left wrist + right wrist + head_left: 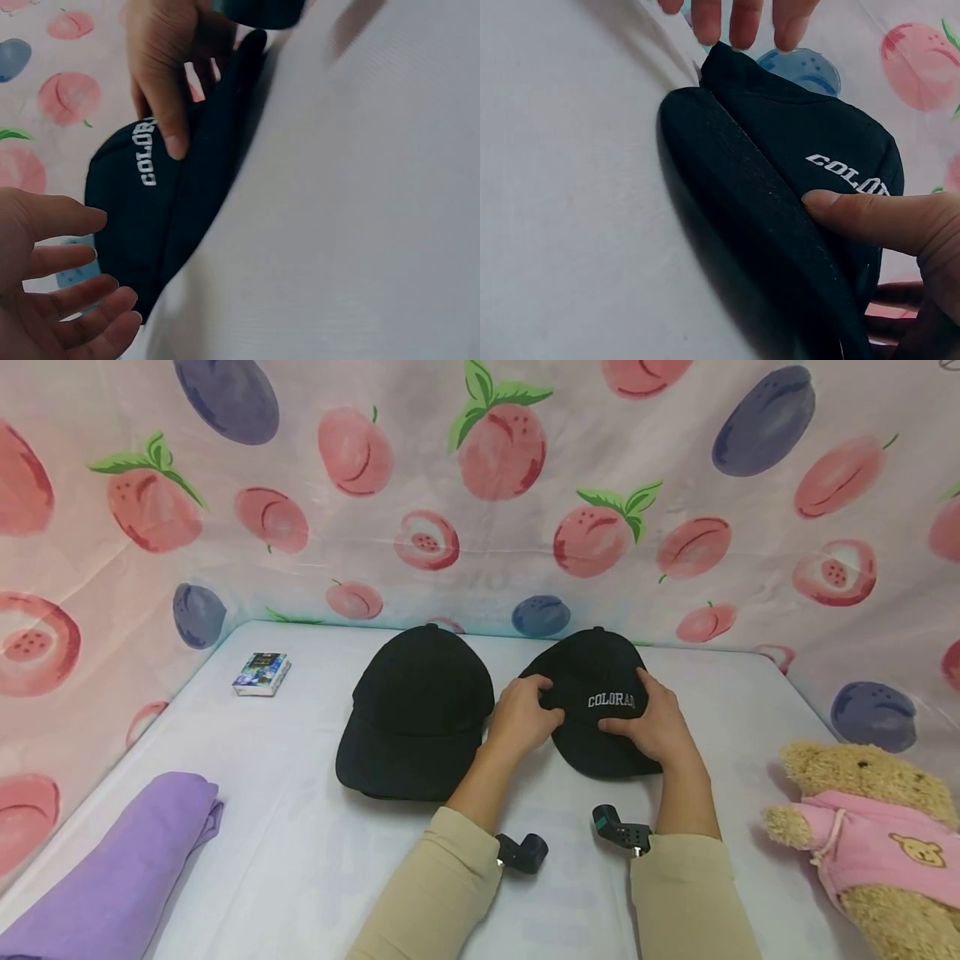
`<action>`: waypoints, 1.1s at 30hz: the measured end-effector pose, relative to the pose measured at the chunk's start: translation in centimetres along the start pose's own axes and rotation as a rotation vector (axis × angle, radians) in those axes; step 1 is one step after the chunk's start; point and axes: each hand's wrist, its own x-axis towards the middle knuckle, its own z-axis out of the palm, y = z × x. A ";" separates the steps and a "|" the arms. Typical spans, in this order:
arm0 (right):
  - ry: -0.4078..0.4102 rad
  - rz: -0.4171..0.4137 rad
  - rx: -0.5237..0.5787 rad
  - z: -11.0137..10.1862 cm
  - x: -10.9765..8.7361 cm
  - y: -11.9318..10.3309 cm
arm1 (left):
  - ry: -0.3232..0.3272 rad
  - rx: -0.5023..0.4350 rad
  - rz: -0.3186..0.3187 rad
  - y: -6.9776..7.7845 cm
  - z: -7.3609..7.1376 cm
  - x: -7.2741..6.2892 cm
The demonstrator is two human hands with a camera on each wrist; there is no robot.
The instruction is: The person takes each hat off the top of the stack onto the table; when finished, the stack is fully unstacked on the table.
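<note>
A black cap with white "COLORA…" lettering (592,677) lies on the white surface, its brim facing me. My right hand (660,722) holds its right side, the thumb on the front panel near the brim seam and the fingers round the side, as the right wrist view shows. Beside the cap's left edge is my left hand (521,714), fingers spread and relaxed; in the left wrist view the fingertips (105,281) lie close to the cap, and contact is hard to judge. A plain black cap (420,710) stands just left of my left hand.
A small patterned box (261,674) lies at the back left. Folded purple cloth (120,868) is at the front left. On the right lies a teddy bear in a pink top (877,843). Fruit-print fabric (480,485) hangs behind the white surface (285,827).
</note>
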 end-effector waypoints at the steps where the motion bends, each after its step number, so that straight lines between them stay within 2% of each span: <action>1: 0.003 0.004 0.001 0.0 0.0 0.1 | -0.002 -0.006 -0.007 0.1 -0.2 -0.1; 7: 0.018 0.009 0.023 0.5 0.1 0.1 | 0.004 -0.018 -0.038 0.5 -1.4 -0.5; 15: 0.036 0.022 0.007 -0.3 0.0 1.1 | 0.006 -0.094 0.037 1.4 -3.4 -0.9; 23: 0.057 0.011 0.021 -0.3 0.3 0.8 | -0.025 -0.191 0.066 1.3 -5.9 -1.4; 33: 0.088 -0.007 -0.010 -0.3 0.5 1.7 | 0.003 -0.219 0.122 2.0 -8.5 -2.8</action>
